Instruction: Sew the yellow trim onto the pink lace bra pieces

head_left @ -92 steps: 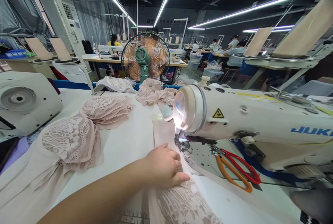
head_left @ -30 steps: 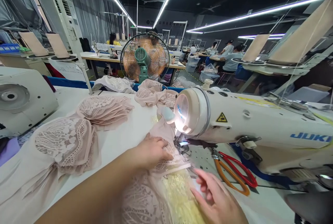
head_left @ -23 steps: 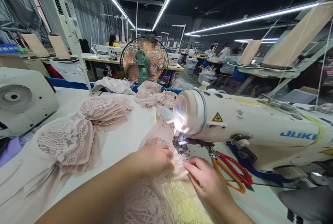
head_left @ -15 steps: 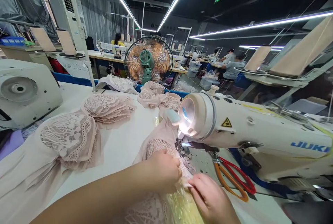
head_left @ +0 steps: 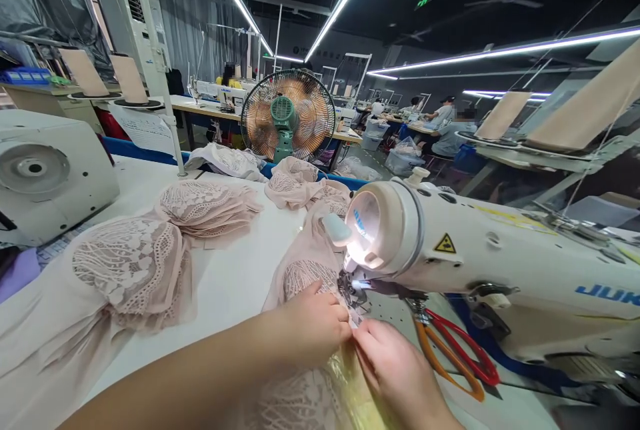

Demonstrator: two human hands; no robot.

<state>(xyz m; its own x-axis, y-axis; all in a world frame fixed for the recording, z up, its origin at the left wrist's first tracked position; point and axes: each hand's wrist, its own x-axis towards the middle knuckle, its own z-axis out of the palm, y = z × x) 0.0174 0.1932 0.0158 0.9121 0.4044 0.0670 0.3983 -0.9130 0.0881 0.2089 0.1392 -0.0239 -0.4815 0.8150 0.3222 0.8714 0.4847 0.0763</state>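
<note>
A pale pink lace fabric piece (head_left: 305,277) is pinched at its near edge between the left hand (head_left: 313,323) and right hand (head_left: 395,373), both closed on it. The cloth's long axis runs away from the hands, under the lit needle foot (head_left: 353,287) of the white sewing machine (head_left: 480,263), just beyond the fingertips.

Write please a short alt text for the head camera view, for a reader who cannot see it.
Two bare hands, left hand and right hand, pinch pink lace fabric at the needle of a white sewing machine. Orange-red scissors lie beside it, lace stacks to the left, a fan behind.
</note>
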